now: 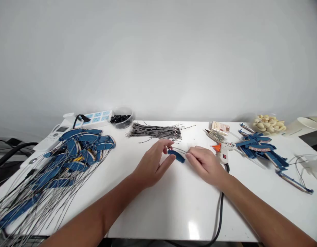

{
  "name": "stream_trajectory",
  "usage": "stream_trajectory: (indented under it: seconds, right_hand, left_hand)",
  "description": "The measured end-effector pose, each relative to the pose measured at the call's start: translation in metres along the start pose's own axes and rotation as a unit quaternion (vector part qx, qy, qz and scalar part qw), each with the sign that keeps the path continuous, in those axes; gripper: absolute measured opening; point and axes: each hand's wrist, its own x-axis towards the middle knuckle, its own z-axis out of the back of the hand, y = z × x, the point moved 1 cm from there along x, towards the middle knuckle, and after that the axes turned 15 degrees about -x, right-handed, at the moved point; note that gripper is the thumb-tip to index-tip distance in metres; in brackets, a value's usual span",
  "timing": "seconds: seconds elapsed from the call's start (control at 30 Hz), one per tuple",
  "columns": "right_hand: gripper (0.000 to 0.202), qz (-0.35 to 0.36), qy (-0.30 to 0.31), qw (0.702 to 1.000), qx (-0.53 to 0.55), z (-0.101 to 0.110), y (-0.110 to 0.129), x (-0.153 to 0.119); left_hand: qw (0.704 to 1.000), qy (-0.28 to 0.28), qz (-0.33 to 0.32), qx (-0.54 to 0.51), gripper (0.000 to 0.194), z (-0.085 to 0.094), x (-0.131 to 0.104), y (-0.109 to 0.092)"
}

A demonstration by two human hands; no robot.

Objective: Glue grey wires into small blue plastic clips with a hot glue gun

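Observation:
My left hand (158,161) holds a small curved blue plastic piece (177,155) between thumb and fingers, over the middle of the white table. Thin grey wires (179,149) run from that piece toward my right hand (203,163), whose thumb and fingers pinch them. Behind both hands lies a bundle of dark thin wires (155,131). A white hot glue gun (223,152) with an orange nozzle cover lies just beyond my right hand. Its black cord (221,209) passes under my right forearm.
A heap of blue pieces with wires (82,147) covers the left side, near a power strip (96,117) and a bowl of black parts (120,118). On the right are more blue pieces (261,147), a bowl of pale oval pieces (268,124), a paper cup (303,127) and a small box (220,127).

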Motion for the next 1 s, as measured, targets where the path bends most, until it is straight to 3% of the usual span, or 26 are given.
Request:
stream_trajectory:
  seconds: [0.17,0.23,0.5,0.73,0.87,1.0]
  right_hand:
    - [0.032,-0.110,-0.173,0.978,0.041,0.018,-0.011,-0.007]
    - [0.032,-0.140,-0.192,0.970,0.053,0.023,-0.015,-0.007]
    - [0.031,-0.091,0.018,0.995,0.038,0.010,-0.018,-0.005]
    - [0.033,-0.099,0.045,0.994,0.032,0.005,-0.017,-0.004]
    - [0.034,-0.095,0.051,0.994,0.028,0.007,-0.018,-0.004]
    - [0.034,-0.080,0.064,0.994,0.031,0.009,-0.016,-0.003]
  left_hand:
    - [0.992,-0.026,0.035,0.117,0.035,0.016,0.011,0.022]
    - [0.990,-0.023,0.038,0.131,0.034,0.017,0.013,0.027]
    - [0.997,-0.071,0.032,-0.015,0.046,0.005,0.005,0.009]
    - [0.991,-0.125,0.031,0.019,0.016,0.009,0.008,0.010]
    - [0.991,-0.126,0.044,-0.007,0.020,0.010,0.007,0.008]
    - [0.983,-0.112,0.111,-0.097,0.034,0.010,0.004,0.007]
